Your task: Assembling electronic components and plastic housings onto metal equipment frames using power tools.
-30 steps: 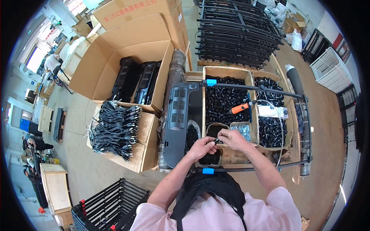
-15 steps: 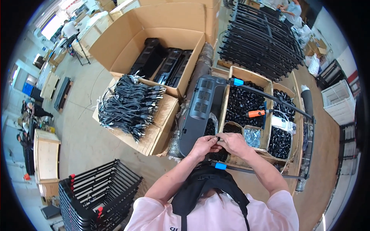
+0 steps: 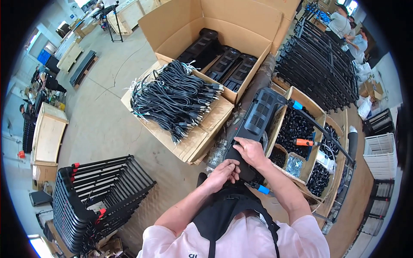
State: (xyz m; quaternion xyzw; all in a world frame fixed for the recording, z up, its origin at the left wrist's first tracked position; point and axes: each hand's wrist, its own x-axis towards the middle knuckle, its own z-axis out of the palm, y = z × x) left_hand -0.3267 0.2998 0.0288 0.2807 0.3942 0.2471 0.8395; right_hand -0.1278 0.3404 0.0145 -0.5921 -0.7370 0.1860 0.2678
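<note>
A long black plastic housing with slotted vents (image 3: 258, 115) lies lengthwise in front of me, attached to a black frame bar with blue end pieces (image 3: 296, 104). Over the flat near part of this housing is my right hand (image 3: 251, 151), its thumb and finger bent together at the surface; whatever they pinch is too small to make out. Closer to my body, my left hand (image 3: 224, 174) hangs by the housing's near left edge with fingers curled in. What it may hold is hidden inside the curl.
Right of the housing, wooden bins (image 3: 316, 170) hold small black parts, silver screws (image 3: 294, 165) and an orange-handled screwdriver (image 3: 303, 142). Black cables (image 3: 174, 96) lie on a carton at left, before an open box (image 3: 254, 17) of housings. Black frames (image 3: 103, 193) are stacked lower left.
My hands have parted from their joint pinch over the small-parts bin. Both are now at the housing, the right one on its surface. The view has turned, shifting the scene rightward.
</note>
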